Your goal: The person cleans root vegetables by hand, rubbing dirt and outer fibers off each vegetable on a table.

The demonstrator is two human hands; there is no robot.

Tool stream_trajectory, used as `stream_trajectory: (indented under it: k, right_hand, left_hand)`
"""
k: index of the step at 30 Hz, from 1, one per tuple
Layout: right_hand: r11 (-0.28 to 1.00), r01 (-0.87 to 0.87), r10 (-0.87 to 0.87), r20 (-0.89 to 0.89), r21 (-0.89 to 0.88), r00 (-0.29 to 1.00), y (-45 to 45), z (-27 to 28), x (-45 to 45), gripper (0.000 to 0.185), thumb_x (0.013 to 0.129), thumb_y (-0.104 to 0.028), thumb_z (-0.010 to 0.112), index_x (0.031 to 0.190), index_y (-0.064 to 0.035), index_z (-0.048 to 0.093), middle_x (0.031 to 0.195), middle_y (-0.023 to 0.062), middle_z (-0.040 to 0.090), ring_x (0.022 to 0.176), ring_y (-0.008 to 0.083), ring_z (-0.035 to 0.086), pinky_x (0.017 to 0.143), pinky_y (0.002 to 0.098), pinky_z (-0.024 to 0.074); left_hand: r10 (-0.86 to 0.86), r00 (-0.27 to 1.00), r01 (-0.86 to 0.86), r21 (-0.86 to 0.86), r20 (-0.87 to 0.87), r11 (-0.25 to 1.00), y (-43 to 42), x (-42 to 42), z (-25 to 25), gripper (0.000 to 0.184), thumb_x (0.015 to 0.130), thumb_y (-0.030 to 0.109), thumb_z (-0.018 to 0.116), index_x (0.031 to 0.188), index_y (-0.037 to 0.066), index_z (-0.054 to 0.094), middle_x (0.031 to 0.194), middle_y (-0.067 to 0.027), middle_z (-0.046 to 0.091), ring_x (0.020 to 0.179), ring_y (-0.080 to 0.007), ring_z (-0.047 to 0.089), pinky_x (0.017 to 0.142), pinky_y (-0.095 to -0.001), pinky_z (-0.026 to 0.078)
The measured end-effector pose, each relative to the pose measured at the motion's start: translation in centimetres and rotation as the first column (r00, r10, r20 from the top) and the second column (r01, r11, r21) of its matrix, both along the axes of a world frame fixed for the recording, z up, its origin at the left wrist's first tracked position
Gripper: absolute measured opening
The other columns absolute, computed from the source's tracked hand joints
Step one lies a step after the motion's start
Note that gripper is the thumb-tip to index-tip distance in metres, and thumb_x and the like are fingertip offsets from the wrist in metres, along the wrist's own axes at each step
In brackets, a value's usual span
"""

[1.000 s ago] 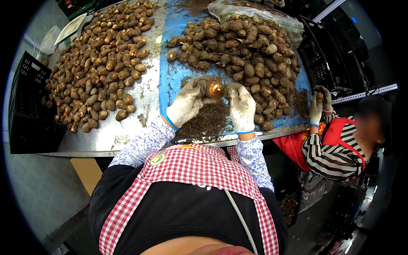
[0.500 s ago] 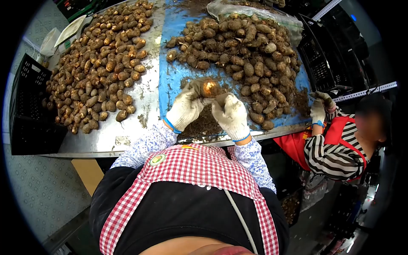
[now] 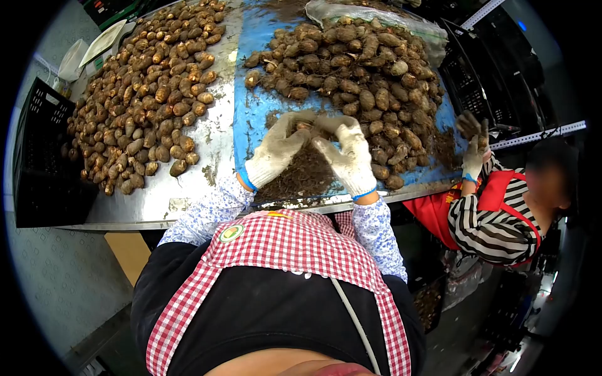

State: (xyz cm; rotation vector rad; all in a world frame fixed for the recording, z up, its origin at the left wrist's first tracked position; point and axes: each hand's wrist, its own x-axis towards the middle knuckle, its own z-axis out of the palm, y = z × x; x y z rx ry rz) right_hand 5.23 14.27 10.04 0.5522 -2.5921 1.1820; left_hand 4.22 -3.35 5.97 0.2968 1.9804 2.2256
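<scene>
A brown taro (image 3: 303,127) is held between my two gloved hands above the near part of the blue sheet, mostly hidden by the fingers. My left hand (image 3: 278,152), in a dirty white knit glove, is closed around its left side. From the right, my right hand (image 3: 348,153) reaches over it with curled fingers, somewhat smeared by motion; the thumb stands apart below. Dark loose roots and soil (image 3: 295,178) lie under both hands. Just beyond them rises a heap of hairy taros (image 3: 351,69).
Cleaner taros (image 3: 157,94) spread over the bare metal tabletop (image 3: 210,131) at left, beside a black crate (image 3: 50,175). More black crates (image 3: 480,81) stand at right. A co-worker in a striped top (image 3: 495,219) has gloved hands raised at the table's right edge.
The taro has turned, so its pale end no longer shows, and my fingers cover more of it. My right hand has opened out from a tighter curl. The co-worker's hands have risen.
</scene>
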Motion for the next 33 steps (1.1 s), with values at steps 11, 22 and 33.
stream_trajectory:
  k: [11,22,33]
  right_hand:
    - [0.947,0.301,-0.291,-0.095,0.117,0.952,2.4,-3.9,-2.3,0.01,0.087,-0.01,0.066,0.092,-0.002,0.066,0.092,0.0165,0.068,0.085,0.0317,0.067,0.075,0.0401,0.0527]
    - [0.997,-0.014,0.006,0.111,0.074,0.994,1.3,0.0,-0.3,0.015,0.092,-0.015,0.062,0.095,-0.0005,0.06,0.088,0.0178,0.064,0.082,0.0306,0.063,0.071,0.0399,0.049]
    - [0.995,0.058,-0.047,0.129,-0.085,0.991,1.5,-1.6,-0.4,0.035,0.091,-0.02,0.066,0.119,-0.0012,0.059,0.111,0.0197,0.065,0.097,0.0318,0.066,0.084,0.0367,0.0527]
  left_hand:
    - [-0.078,0.988,0.011,0.451,0.131,0.893,-1.0,0.2,-0.5,0.042,0.091,0.009,0.055,0.131,-0.001,0.045,0.115,-0.0145,0.059,0.078,-0.0074,0.059,0.056,-0.0165,0.049]
    - [-0.152,0.988,0.137,0.291,0.028,0.947,-1.0,-0.3,0.0,0.039,0.092,0.008,0.049,0.13,-0.002,0.047,0.129,-0.0168,0.054,0.115,-0.0236,0.057,0.094,-0.0342,0.052]
    - [0.002,0.886,-0.294,0.56,0.463,0.774,0.1,-0.4,0.1,0.037,0.1,0.007,0.033,0.133,0.0,0.047,0.131,-0.015,0.054,0.109,-0.0202,0.063,0.061,-0.0122,0.053]
